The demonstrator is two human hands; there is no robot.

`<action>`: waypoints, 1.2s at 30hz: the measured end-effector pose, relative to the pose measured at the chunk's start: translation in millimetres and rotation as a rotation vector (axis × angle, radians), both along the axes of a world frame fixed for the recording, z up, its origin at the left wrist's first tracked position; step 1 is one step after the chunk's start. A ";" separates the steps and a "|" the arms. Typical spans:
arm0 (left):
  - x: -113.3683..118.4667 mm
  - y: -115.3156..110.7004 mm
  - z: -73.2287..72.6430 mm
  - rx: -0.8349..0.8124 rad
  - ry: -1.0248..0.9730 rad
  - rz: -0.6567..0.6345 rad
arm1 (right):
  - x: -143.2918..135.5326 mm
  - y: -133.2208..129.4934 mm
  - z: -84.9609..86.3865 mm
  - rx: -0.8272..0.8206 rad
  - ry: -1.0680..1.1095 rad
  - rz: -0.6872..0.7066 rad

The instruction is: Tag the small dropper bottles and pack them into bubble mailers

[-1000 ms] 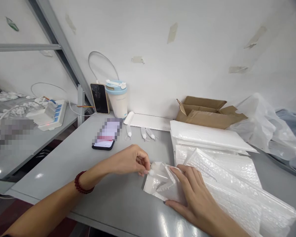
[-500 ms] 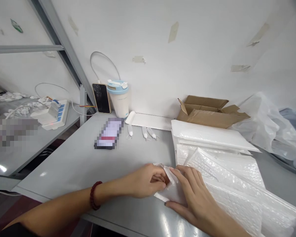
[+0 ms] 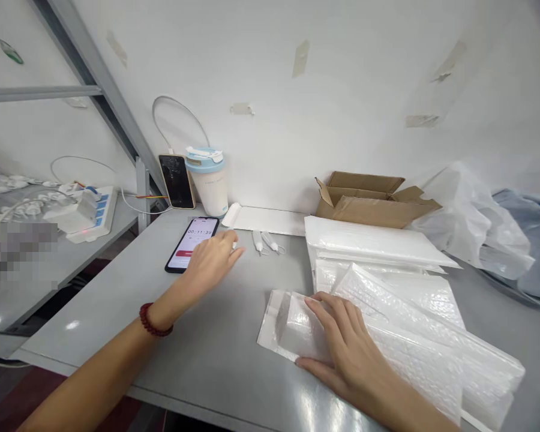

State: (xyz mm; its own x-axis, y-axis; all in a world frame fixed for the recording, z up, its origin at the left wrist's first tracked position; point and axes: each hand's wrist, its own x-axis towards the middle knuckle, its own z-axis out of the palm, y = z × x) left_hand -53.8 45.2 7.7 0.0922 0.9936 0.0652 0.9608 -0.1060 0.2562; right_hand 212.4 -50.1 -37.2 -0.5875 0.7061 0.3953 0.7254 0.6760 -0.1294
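Note:
My left hand (image 3: 210,259) is over the inner edge of a phone (image 3: 182,255) whose lit screen shows a timer. Its thumb and fingertips close round a small white piece (image 3: 234,245), mostly covered by the hand. Two similar white pieces with thin loops (image 3: 258,242) lie just to the right. My right hand (image 3: 348,342) grips a small white bubble pouch (image 3: 297,324) from its right side, thumb at the lower edge and fingers on top. The pouch's left end lies flat on the grey table (image 3: 225,354).
White bubble mailers (image 3: 378,240) are piled at the right, before an open cardboard box (image 3: 373,210) and a plastic bag (image 3: 472,222). A cup (image 3: 211,189), a dark phone (image 3: 177,183) and a flat white strip (image 3: 270,220) stand or lie by the wall. A power strip (image 3: 101,219) sits left.
My left hand has left the pouch and moved left and away from me to the small white piece. The right hand keeps hold of the pouch, which now lies flatter. The view has shifted slightly.

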 end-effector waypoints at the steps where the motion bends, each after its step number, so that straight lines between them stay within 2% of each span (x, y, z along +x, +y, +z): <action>1: -3.4 4.2 -3.4 0.022 0.120 0.028 | -0.1 -0.1 0.1 0.000 -0.002 0.001; 4: -6.8 11.6 -15.2 -0.026 0.313 0.004 | -0.2 0.1 -0.5 0.011 -0.010 0.004; 6: -7.7 14.5 -20.4 -0.061 0.327 -0.018 | -0.2 0.5 -1.2 0.018 -0.013 0.008; 8: -11.3 16.2 -19.6 -0.065 0.261 -0.027 | -0.3 0.9 -1.5 0.018 -0.010 0.013; 11: -22.5 13.5 -3.3 -0.129 -0.021 -0.097 | -0.5 1.0 -0.9 0.012 0.000 0.015; 14: -32.2 3.3 23.6 -0.381 -0.463 -0.256 | -0.7 0.9 0.0 -0.009 0.006 0.013; 16: -33.1 -4.4 37.3 -0.579 -0.603 -0.386 | -0.9 0.8 0.2 -0.022 0.006 0.010; 18: -29.0 -9.6 41.9 -0.725 -0.682 -0.466 | -0.9 0.9 -0.1 -0.027 0.005 0.006; 20: -21.3 -11.3 36.6 -0.800 -0.743 -0.496 | -0.6 1.3 -0.9 -0.023 0.005 0.004; 24: -1.1 -11.3 11.5 -0.840 -0.865 -0.504 | 0.0 2.2 -2.4 -0.010 0.003 0.018; 28: 22.5 -20.5 -9.1 -0.910 -1.008 -0.472 | -0.3 1.5 -2.2 -0.014 0.007 0.015; 33: 42.6 -34.2 -19.0 -0.997 -1.030 -0.503 | -0.9 0.2 0.2 -0.039 0.010 -0.002; 36: 41.9 -34.2 -18.1 -0.952 -1.037 -0.504 | -1.7 0.6 1.6 -0.035 0.013 -0.012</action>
State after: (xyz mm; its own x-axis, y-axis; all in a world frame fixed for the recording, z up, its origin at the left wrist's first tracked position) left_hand -11.9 11.0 -10.4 0.7490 0.5791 -0.3220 0.2271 0.2321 0.9458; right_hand 210.6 -49.5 -35.6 -0.5737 0.7268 0.3776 0.7315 0.6621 -0.1629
